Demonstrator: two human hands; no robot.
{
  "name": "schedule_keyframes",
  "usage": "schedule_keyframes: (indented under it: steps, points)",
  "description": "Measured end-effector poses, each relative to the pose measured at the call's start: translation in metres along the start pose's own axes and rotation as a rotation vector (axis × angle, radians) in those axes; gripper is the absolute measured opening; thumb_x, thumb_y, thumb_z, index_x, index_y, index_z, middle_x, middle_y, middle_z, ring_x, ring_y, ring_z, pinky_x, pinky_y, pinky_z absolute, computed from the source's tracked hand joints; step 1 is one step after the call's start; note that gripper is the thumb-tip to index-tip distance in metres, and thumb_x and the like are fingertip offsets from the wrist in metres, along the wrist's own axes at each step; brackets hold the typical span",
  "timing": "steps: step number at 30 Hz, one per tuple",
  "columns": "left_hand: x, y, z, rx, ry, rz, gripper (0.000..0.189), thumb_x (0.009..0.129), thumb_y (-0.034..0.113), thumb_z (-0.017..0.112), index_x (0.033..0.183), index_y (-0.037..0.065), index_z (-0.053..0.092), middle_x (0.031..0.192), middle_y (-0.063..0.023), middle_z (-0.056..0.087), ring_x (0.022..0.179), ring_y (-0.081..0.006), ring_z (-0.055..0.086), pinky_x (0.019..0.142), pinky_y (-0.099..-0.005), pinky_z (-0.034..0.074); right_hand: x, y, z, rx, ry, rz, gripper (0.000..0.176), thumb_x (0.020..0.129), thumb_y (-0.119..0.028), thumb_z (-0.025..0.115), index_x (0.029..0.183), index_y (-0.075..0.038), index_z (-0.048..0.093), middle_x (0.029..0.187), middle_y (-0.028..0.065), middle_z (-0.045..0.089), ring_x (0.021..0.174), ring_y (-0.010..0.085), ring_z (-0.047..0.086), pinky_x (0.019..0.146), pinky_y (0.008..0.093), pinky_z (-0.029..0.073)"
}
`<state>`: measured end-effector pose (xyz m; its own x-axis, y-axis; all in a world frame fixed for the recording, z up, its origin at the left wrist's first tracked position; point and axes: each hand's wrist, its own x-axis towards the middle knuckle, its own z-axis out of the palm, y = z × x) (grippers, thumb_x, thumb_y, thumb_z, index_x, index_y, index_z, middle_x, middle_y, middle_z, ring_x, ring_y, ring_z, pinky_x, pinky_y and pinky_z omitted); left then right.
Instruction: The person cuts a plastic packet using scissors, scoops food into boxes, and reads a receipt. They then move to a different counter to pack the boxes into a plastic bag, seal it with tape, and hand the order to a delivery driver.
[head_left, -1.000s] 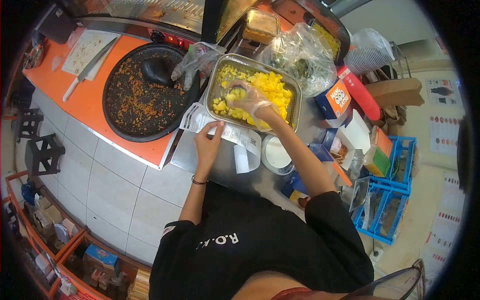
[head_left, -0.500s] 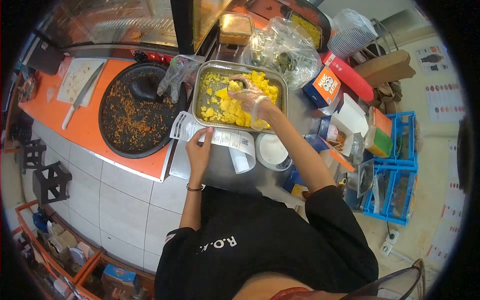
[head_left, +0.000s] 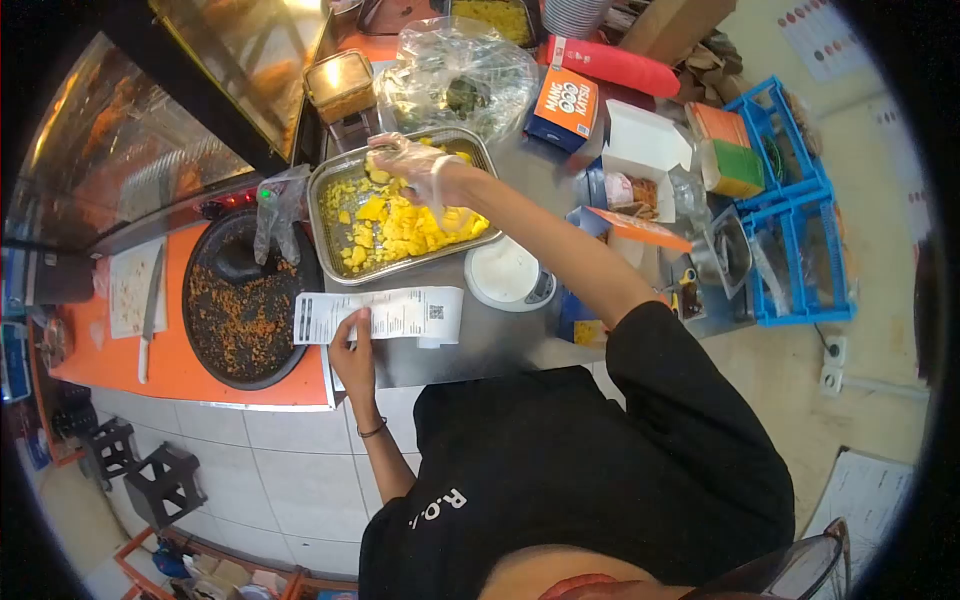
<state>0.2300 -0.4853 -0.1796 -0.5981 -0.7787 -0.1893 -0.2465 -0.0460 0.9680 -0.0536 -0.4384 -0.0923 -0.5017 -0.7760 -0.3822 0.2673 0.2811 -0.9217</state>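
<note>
A long printed paper receipt lies in front of the metal tray, and the fingers of my left hand pinch its lower edge. My right hand, in a clear plastic glove, is over the back part of the tray, its fingers closed around some yellow food. More yellow chunks and crumbs lie in the tray below it. To the right of the tray sits a round white kitchen scale.
On the left are a black stone mortar with orange-brown crumbs and a knife on a white cutting board. Behind the tray lies a clear plastic bag. Food boxes and blue crates are at right.
The view has turned and shifted. My left hand has gone from the tray's front edge to the receipt, which lies flatter. My right hand has moved toward the tray's back left.
</note>
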Motion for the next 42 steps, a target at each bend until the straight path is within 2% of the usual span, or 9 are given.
schedule_keyframes:
  steps: [7,8,19,21,23,25,33,37,42]
  points:
    - [-0.046,0.020,0.000,0.067,0.091,-0.040,0.033,0.090,0.033,0.065,0.100,0.001,0.070,0.084,-0.0015,0.067,0.069,-0.0063,0.056,0.060,-0.0214,0.045,-0.010,-0.014,0.005,-0.007,-0.015,0.109,0.062,0.086,-0.053,0.062,0.133,-0.016,0.045,0.127,0.0035,0.049,0.089,0.0157,0.048,0.070,0.0327,0.045]
    - [-0.052,0.018,0.000,0.068,0.111,-0.041,0.035,0.090,0.034,0.065,0.101,0.002,0.070,0.084,-0.0016,0.067,0.068,-0.0062,0.056,0.060,-0.0217,0.045,-0.022,-0.013,0.005,0.071,-0.025,0.016,0.048,0.087,-0.048,0.063,0.117,-0.012,0.056,0.107,0.0028,0.056,0.079,0.0132,0.047,0.064,0.0292,0.042]
    - [-0.115,0.059,0.048,0.100,0.035,0.123,0.021,0.091,0.019,0.064,0.097,0.000,0.070,0.081,-0.0031,0.069,0.062,-0.0046,0.051,0.052,-0.0182,0.037,-0.135,-0.061,-0.077,-0.186,0.090,0.148,0.047,0.084,-0.044,0.067,0.125,-0.024,0.057,0.105,0.0021,0.058,0.080,0.0142,0.053,0.062,0.0260,0.044]
    - [-0.120,0.083,0.071,0.259,-0.058,0.218,0.020,0.090,0.019,0.065,0.097,0.001,0.069,0.082,-0.0055,0.070,0.062,-0.0079,0.055,0.054,-0.0208,0.040,-0.099,0.002,-0.159,-1.113,-0.006,-1.259,0.047,0.084,-0.045,0.066,0.125,-0.023,0.057,0.106,0.0035,0.059,0.086,0.0144,0.056,0.067,0.0282,0.047]
    - [-0.119,0.104,0.098,0.421,-0.139,0.320,0.018,0.089,0.018,0.066,0.096,0.001,0.069,0.083,-0.0078,0.070,0.062,-0.0113,0.058,0.056,-0.0234,0.042,-0.232,-0.069,-0.144,-0.668,-0.020,-0.101,0.043,0.084,-0.043,0.066,0.121,-0.023,0.059,0.105,0.0036,0.061,0.092,0.0159,0.058,0.076,0.0273,0.048]
    - [-0.115,0.115,0.128,0.557,-0.362,0.420,0.016,0.086,0.018,0.068,0.095,0.005,0.070,0.085,-0.0134,0.069,0.063,-0.0210,0.061,0.059,-0.0295,0.046,-0.252,-0.035,-0.174,-0.744,-0.053,-0.015,0.038,0.084,-0.042,0.067,0.116,-0.023,0.062,0.102,0.0040,0.061,0.096,0.0168,0.058,0.083,0.0276,0.047]
    - [-0.090,0.115,0.228,0.723,-0.356,0.760,0.020,0.085,0.026,0.067,0.093,0.007,0.068,0.076,-0.0166,0.066,0.060,-0.0273,0.062,0.057,-0.0359,0.046,-0.318,0.078,-0.209,-0.692,0.201,-0.212,0.044,0.085,-0.041,0.065,0.120,-0.014,0.060,0.112,0.0104,0.062,0.108,0.0251,0.058,0.094,0.0345,0.044]
    - [-0.095,0.124,0.242,0.697,-0.415,0.699,0.021,0.084,0.026,0.068,0.093,0.008,0.068,0.078,-0.0163,0.066,0.061,-0.0289,0.062,0.058,-0.0372,0.047,-0.313,0.093,-0.210,-1.458,0.435,-0.471,0.039,0.082,-0.033,0.065,0.116,-0.015,0.060,0.110,0.0139,0.063,0.102,0.0312,0.060,0.084,0.0379,0.050]
    - [-0.097,0.119,0.219,0.571,-0.430,0.650,0.019,0.083,0.018,0.069,0.098,0.006,0.066,0.084,-0.0190,0.065,0.066,-0.0287,0.061,0.061,-0.0363,0.047,-0.311,0.104,-0.225,-1.518,0.200,-0.421,0.039,0.082,-0.023,0.061,0.119,-0.013,0.057,0.104,0.0138,0.062,0.092,0.0275,0.063,0.077,0.0372,0.052]
